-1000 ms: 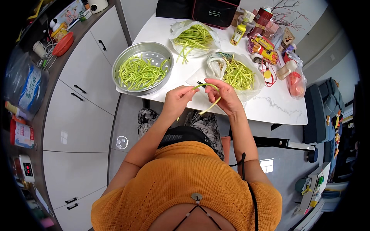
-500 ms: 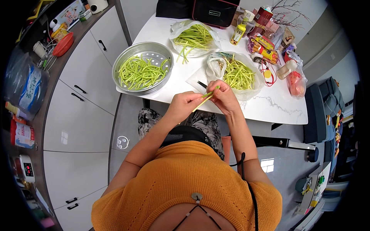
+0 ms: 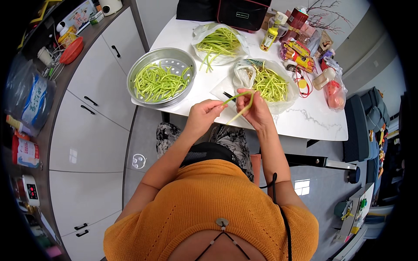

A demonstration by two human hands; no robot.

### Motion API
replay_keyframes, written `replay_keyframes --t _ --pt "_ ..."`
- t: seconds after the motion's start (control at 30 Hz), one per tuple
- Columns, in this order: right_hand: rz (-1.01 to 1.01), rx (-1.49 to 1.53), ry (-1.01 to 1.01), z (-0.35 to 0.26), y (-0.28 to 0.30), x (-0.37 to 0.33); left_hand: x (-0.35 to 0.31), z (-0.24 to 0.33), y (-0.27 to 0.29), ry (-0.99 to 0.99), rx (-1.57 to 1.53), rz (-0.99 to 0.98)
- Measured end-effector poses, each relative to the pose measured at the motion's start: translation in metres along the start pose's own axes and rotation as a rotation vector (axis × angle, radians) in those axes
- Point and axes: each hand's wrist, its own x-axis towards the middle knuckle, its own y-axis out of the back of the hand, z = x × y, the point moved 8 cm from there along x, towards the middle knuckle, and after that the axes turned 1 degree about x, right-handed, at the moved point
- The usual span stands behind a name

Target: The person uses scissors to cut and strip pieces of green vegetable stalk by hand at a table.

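A thin green stem (image 3: 235, 96) is pinched at one end by my left hand (image 3: 201, 117). My right hand (image 3: 257, 112) grips it where it bends over, and a paler length hangs down between the hands. Left of them, a round metal steamer pan (image 3: 130, 87) with holes in its base holds short cut green stems (image 3: 159, 83). Longer whole stems (image 3: 221, 41) spill from a white plastic bag (image 3: 245, 48) behind. Just beyond my right hand, another plastic bag (image 3: 294, 89) holds yellowish-green strips and pieces (image 3: 270, 85). A dark pointed tool (image 3: 228, 95) lies partly hidden by my right hand.
The white table (image 3: 305, 124) also carries a yellow bottle (image 3: 269, 38), snack packets (image 3: 299, 55), a bag of reddish round items (image 3: 334, 96) and a black case (image 3: 241, 15). A curved cabinet (image 3: 89, 143) with a cluttered top stands on the left.
My hands have moved slightly apart, the left one back to the left. The stem now arches between them, with its pale length hanging lower from my right fingers.
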Motion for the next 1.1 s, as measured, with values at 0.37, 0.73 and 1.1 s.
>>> replay_keyframes --t 0.37,0.73,1.1 --pt "-0.185 -0.139 -0.063 0.001 -0.017 -0.005 0.002 0.013 0.006 -0.103 0.101 0.023" --pt "0.004 -0.345 0.002 -0.005 -0.006 -0.006 -0.003 0.019 0.005 -0.116 0.175 0.011" --pt "0.192 -0.352 0.075 -0.013 -0.004 -0.007 -0.004 0.020 0.001 -0.123 0.079 0.000"
